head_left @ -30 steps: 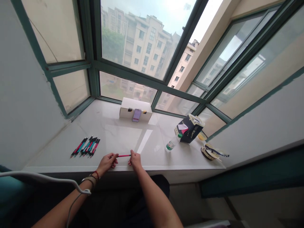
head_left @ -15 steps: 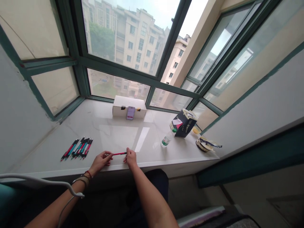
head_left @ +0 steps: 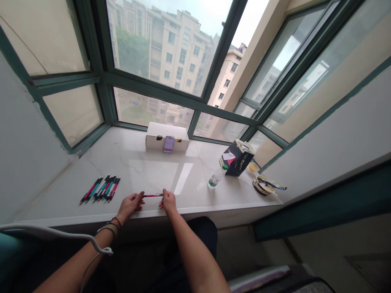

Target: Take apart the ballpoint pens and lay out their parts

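A slim red and black pen (head_left: 152, 195) is stretched level between my two hands, just above the front part of the white window sill (head_left: 180, 205). My left hand (head_left: 131, 205) pinches its left end between thumb and fingers. At the other end, my right hand (head_left: 168, 202) is closed around the tip, hiding it. Left of my hands lies a group of several red, teal and black pens (head_left: 102, 189), side by side at a slant on the sill.
A white box (head_left: 167, 132) with a purple packet (head_left: 168, 144) at its front stands by the window. To the right are a green-capped bottle (head_left: 216, 178), a dark carton (head_left: 240, 158) and a round tub (head_left: 263, 186). A pale cable (head_left: 73, 235) crosses near my left forearm.
The pen has turned slightly between my fingers, showing a pale mark along its barrel, and its left end has risen a little. My hands stay in nearly the same place.
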Motion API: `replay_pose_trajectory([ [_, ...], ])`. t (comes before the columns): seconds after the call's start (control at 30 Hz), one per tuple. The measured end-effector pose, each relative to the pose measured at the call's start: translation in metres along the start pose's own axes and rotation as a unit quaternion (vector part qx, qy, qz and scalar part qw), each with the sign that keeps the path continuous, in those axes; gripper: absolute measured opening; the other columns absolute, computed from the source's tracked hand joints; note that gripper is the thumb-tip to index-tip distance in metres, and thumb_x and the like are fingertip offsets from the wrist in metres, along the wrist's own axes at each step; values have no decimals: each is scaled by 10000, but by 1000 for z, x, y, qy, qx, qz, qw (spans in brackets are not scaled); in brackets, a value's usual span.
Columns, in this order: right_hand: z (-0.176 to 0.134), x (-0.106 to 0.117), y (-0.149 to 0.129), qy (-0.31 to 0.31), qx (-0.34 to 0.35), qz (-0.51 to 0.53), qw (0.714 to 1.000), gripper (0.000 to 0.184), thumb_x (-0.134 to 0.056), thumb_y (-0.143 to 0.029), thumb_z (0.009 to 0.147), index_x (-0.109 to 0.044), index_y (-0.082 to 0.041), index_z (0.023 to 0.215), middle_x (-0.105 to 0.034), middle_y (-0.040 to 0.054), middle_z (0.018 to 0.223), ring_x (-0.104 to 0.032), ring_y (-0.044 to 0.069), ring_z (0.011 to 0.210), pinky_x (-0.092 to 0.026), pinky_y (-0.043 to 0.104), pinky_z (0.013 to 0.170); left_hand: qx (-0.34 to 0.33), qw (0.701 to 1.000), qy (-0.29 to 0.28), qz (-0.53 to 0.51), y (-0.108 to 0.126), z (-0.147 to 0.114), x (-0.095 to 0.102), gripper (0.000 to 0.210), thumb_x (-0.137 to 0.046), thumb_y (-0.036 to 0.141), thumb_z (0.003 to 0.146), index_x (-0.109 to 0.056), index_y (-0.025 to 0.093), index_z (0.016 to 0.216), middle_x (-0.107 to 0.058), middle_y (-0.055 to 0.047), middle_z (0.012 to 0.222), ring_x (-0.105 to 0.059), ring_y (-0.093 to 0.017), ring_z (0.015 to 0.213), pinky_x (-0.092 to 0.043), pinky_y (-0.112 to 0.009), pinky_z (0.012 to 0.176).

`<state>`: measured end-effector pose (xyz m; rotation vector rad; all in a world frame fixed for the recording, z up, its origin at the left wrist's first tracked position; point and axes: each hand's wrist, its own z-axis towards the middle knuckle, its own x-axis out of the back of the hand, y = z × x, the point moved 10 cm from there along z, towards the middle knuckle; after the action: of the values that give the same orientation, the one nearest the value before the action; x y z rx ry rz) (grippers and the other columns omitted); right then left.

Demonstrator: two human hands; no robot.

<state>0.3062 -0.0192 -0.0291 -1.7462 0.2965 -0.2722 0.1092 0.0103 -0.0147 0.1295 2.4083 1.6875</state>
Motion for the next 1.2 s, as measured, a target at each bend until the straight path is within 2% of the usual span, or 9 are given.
replay_pose_trajectory([
  [0.13, 0, 0, 0, -6, -4, 5, 1000, 473, -430, -591, 886, -431, -222, 590, -425, -60, 350, -472, 120, 309, -335, 198, 319, -11, 999, -45, -16, -5, 5, -2, 594, -813, 524, 583, -589, 159, 995, -693, -15, 703, -605, -102, 530, -533, -231, 545],
  [0.27, 0, 0, 0, -5, -6, 1, 1000, 471, -428, -591, 886, -430, -223, 592, -420, -62, 351, -461, 119, 305, -336, 202, 318, -17, 998, -48, -20, -11, 8, 4, 547, -810, 526, 581, -608, 148, 922, -703, -25, 741, -614, -101, 562, -535, -231, 580],
  [0.4, -2, 0, -2, -5, -7, -4, 1000, 471, -423, -597, 887, -428, -223, 600, -421, -62, 357, -470, 120, 319, -343, 201, 328, -30, 999, -34, -3, -10, 8, 5, 481, -743, 584, 652, -609, 145, 795, -686, -20, 685, -582, -88, 518, -508, -209, 540],
  [0.5, -3, 0, -4, -4, -5, -13, 1000, 477, -421, -603, 887, -425, -222, 599, -430, -58, 362, -466, 116, 320, -337, 199, 330, -39, 999, -13, 24, -6, 7, 5, 509, -656, 652, 706, -583, 148, 688, -650, -15, 603, -554, -91, 473, -484, -206, 496],
  [0.63, -3, 1, -4, -3, -9, -12, 1000, 475, -411, -596, 894, -427, -222, 602, -444, -51, 368, -464, 115, 317, -334, 200, 327, -29, 999, -9, 33, -4, 4, 1, 547, -588, 696, 732, -568, 152, 675, -638, -20, 585, -543, -100, 454, -476, -217, 462],
  [0.77, -2, 0, -3, -5, -10, -7, 1000, 472, -423, -598, 887, -422, -225, 597, -423, -59, 359, -467, 119, 316, -336, 201, 323, -27, 998, -45, 21, -4, 3, -5, 504, -706, 614, 674, -578, 164, 862, -675, -18, 668, -589, -117, 519, -507, -236, 509],
  [0.87, -1, 0, -2, -1, -8, -8, 1000, 471, -432, -601, 881, -415, -228, 594, -414, -62, 351, -459, 121, 305, -327, 201, 312, -33, 997, -67, 17, -4, 3, -6, 562, -781, 537, 621, -562, 175, 992, -687, -13, 697, -606, -121, 552, -514, -237, 542],
  [1.03, -1, 0, -3, 0, -8, -15, 1000, 474, -425, -606, 882, -430, -226, 600, -443, -52, 354, -451, 120, 299, -325, 203, 313, -40, 997, -70, 20, -3, 2, -6, 492, -745, 569, 649, -586, 161, 873, -697, -44, 732, -597, -119, 558, -507, -235, 536],
  [1.2, -4, -1, -7, -4, -6, -27, 1000, 482, -428, -624, 873, -425, -225, 603, -433, -55, 362, -474, 126, 321, -326, 201, 328, -51, 997, -44, 32, 4, -1, -4, 508, -659, 662, 683, -578, 162, 703, -659, -29, 640, -557, -112, 500, -491, -227, 491],
])
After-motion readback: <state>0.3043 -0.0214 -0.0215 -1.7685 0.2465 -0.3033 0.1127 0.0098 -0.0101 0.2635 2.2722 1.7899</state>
